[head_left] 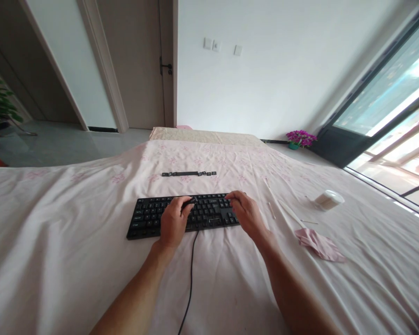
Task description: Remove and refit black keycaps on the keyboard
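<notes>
A black keyboard (204, 216) lies on the pink-white cloth, its cable (191, 279) running toward me from the near edge. Over its middle, my left hand (173, 218) is closed, thumb and fingers pinching a small black piece (188, 202) that looks like a keycap. My right hand (245, 211) grips the keyboard's right end, fingers bent over the far keys; its palm side is hidden. Beyond the keyboard, a long black space bar (187, 174) lies in a row with several small loose keycaps (208, 173).
To the right lie a white cylindrical container (328, 200), a crumpled pink cloth (319, 244) and several thin swabs (272, 210). A pale cloth-covered surface (206, 136) stands beyond the patterned cloth (73, 223). Purple flowers (300, 137) sit by the wall near a glass door (387, 111).
</notes>
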`<state>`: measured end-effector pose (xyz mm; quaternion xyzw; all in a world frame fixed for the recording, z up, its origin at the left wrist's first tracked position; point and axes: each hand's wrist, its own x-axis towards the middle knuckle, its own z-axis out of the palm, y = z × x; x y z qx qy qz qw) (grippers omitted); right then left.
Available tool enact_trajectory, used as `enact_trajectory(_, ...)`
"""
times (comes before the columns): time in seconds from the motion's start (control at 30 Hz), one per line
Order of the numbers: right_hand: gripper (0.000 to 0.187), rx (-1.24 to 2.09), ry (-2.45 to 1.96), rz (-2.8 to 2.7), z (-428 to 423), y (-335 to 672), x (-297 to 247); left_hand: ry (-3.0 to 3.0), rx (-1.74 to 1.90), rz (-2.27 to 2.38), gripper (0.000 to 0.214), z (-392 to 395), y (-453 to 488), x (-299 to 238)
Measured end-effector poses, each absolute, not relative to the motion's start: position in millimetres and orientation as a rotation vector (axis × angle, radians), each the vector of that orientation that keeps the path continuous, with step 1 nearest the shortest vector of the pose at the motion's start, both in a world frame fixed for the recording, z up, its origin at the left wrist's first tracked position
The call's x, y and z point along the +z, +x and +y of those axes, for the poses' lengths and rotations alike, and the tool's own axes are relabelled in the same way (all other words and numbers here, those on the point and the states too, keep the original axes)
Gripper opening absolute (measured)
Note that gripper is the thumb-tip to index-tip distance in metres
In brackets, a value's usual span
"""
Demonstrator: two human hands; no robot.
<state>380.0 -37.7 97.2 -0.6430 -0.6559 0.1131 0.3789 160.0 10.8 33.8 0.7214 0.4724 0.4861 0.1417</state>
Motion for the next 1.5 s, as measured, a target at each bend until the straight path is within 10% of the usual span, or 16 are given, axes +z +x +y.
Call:
enact_trajectory(0.5,0.029,0.255,-2.177,-2.214,-49.8,364.0,93.6,1.879,1.416,1.447,0.023,15.1,157.4,26.4)
enact_trajectory(1.5,0.034,1.192,-1.204,-1.267,-27.2,385.7,63.9,1.789,1.399,1.362,0.031,14.5,156.5,28.3)
